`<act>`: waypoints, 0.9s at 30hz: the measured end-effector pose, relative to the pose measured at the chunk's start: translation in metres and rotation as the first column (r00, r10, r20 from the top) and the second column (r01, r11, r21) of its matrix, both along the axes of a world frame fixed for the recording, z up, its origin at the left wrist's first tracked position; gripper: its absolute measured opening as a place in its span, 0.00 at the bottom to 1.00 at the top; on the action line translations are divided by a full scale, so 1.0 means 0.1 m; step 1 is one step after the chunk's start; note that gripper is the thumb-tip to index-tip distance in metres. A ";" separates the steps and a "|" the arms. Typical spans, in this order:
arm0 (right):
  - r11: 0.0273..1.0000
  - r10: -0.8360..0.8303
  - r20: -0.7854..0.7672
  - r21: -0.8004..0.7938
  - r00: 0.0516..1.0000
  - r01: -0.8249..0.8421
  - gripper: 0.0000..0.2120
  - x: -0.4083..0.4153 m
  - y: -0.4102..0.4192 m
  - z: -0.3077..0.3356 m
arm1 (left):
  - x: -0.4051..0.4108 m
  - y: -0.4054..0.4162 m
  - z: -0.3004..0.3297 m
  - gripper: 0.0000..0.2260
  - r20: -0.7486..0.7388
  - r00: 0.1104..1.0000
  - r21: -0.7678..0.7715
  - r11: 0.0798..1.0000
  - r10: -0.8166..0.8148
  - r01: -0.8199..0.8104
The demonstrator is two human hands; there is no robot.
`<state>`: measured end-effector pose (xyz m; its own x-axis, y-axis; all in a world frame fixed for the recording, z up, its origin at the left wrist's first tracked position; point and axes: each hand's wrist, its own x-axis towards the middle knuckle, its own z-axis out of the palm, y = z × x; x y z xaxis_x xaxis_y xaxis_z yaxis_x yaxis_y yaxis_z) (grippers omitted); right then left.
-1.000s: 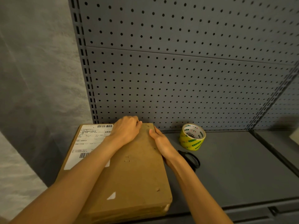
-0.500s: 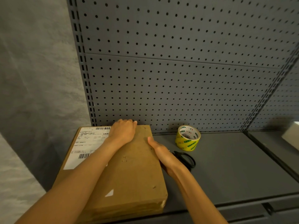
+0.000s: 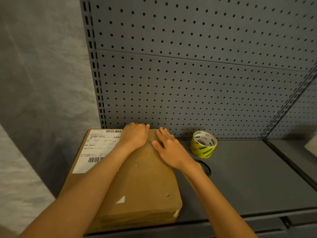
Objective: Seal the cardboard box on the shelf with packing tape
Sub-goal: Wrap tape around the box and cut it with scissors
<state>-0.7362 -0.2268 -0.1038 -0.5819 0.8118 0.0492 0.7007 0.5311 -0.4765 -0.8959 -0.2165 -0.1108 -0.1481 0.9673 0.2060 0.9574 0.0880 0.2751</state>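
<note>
The cardboard box (image 3: 137, 182) lies flat on the left end of the grey shelf (image 3: 248, 177), its far edge close to the pegboard (image 3: 188, 83) and a white shipping label (image 3: 96, 148) on its left half. Both hands rest on the far end of the lid. The left hand (image 3: 134, 137) lies palm down with its fingers curled over the far edge; it holds nothing but the box. The right hand (image 3: 169, 149) lies flat at about three o'clock from it, fingers straight and spread, pressing down near the right edge.

My reading is that the step in hand is flattening and squaring the lid before any tape goes on. To do it well, press evenly with both palms so the top sits flush, and check the far edge, which the hands hide.

The roll of tape (image 3: 203, 144) stands tilted on the shelf at three o'clock from the right hand, untouched. Black scissors (image 3: 205, 166) lie at about five o'clock from that hand, mostly hidden by the wrist. One hand should likely stay on the lid while the other fetches the roll — otherwise the lid may spring up.
</note>
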 end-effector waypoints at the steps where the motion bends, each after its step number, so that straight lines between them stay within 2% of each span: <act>1: 0.999 0.020 0.021 0.029 1.000 -0.021 0.27 0.01 -0.03 0.01 | 0.00 0.00 0.00 0.22 0.002 1.000 -0.002 1.000 0.003 -0.003; 7: 0.992 0.085 0.069 0.084 0.994 -0.091 0.22 0.09 -0.33 0.07 | 0.01 0.00 0.00 0.22 -0.019 1.000 0.005 1.000 0.013 -0.013; 10: 0.995 0.048 -0.015 0.090 0.999 -0.046 0.12 0.04 -0.23 0.18 | 0.01 -0.01 0.01 0.21 0.018 1.000 -0.001 1.000 0.015 -0.014; 11: 0.996 0.033 -0.026 0.082 0.999 -0.031 0.14 0.01 -0.16 0.20 | 0.02 -0.02 0.02 0.21 0.036 0.999 0.001 1.000 0.011 -0.011; 14: 1.000 0.021 0.073 0.021 0.997 -0.023 0.27 -0.09 -0.01 0.15 | 0.01 -0.04 0.03 0.20 0.059 0.998 0.006 1.000 0.007 -0.007; 20: 0.999 -0.025 0.024 0.048 0.999 0.024 0.26 -0.13 -0.01 0.03 | 0.00 0.01 0.03 0.21 0.030 1.000 -0.016 1.000 0.006 -0.006; 23: 0.993 0.015 0.039 0.119 0.999 -0.019 0.24 -0.06 -0.12 0.04 | 0.00 0.02 0.01 0.21 0.009 1.000 -0.011 1.000 0.010 -0.010; 27: 0.988 0.073 -0.029 0.140 0.997 -0.068 0.21 0.08 -0.28 -0.01 | -0.01 0.04 0.00 0.22 0.000 1.000 -0.001 1.000 0.000 0.000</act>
